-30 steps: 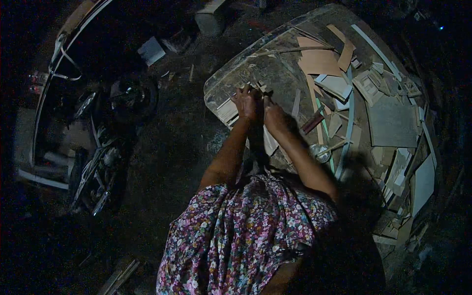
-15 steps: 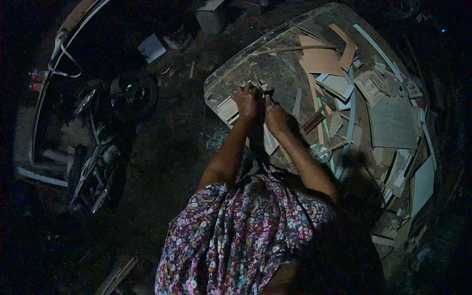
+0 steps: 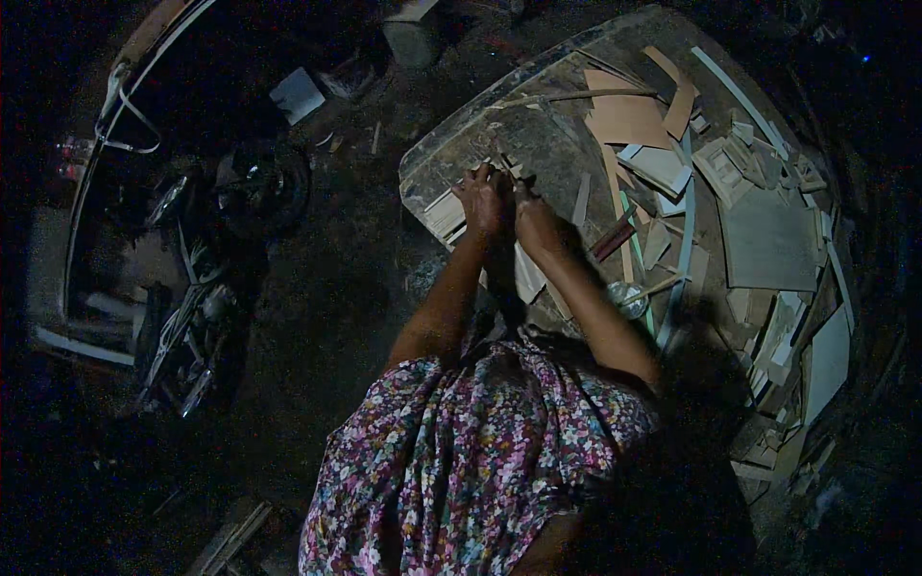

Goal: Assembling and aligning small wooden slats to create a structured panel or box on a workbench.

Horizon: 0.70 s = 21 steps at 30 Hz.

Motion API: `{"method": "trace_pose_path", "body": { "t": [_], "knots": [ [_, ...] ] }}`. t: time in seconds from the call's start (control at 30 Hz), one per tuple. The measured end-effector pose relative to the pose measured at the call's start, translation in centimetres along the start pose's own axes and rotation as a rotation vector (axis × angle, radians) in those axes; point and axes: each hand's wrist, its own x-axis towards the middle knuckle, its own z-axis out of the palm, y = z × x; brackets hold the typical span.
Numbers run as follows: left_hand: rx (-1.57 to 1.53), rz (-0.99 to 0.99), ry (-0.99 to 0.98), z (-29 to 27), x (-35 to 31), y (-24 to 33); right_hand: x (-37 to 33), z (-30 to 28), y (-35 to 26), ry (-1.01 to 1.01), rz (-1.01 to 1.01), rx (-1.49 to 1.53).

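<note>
My left hand (image 3: 484, 200) is over the near left part of the worktable (image 3: 451, 144), its fingers bent and closed. My right hand (image 3: 538, 227) is close beside it, fingers curled around something dark and thin that I cannot make out. Small pale bits (image 3: 499, 161) lie just past the fingertips, too dim to name. A stack of thin pale wood strips (image 3: 445, 215) lies left of my left hand. Below my wrists a pale flat piece (image 3: 527, 276) shows partly between my forearms. Whatever is between the fingers is hidden.
Orange-tan sheets (image 3: 629, 115), a grey board (image 3: 768, 240), a dark red bar (image 3: 614, 240) and many thin offcuts cover the table's right side. A long stick (image 3: 576, 95) lies across the back. On the left, a motorbike (image 3: 197, 278) stands in the dark; a white square piece (image 3: 298, 96) lies beyond.
My right hand and forearm have shifted very slightly left and down. My left hand stays almost in the same place, and the things on the table have not moved.
</note>
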Motion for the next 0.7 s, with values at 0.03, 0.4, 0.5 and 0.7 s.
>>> {"method": "trace_pose_path", "body": {
  "t": [0.03,0.4,0.5,0.7],
  "knots": [
    [0.000,-0.005,0.027,0.1,-0.1,-0.5,0.7,0.8,-0.2,-0.005,-0.009,0.007],
    [0.001,-0.082,-0.063,-1.7,-0.8,-0.8,0.3,2.0,-0.7,0.015,-0.146,-0.063],
    [-0.030,-0.015,-0.042,-1.2,0.7,1.6,3.3,2.2,0.9,0.128,0.043,-0.072],
    [0.000,-0.082,-0.071,-0.5,-0.2,-0.5,0.3,1.1,-1.0,0.126,-0.072,-0.062]
  ]
}}
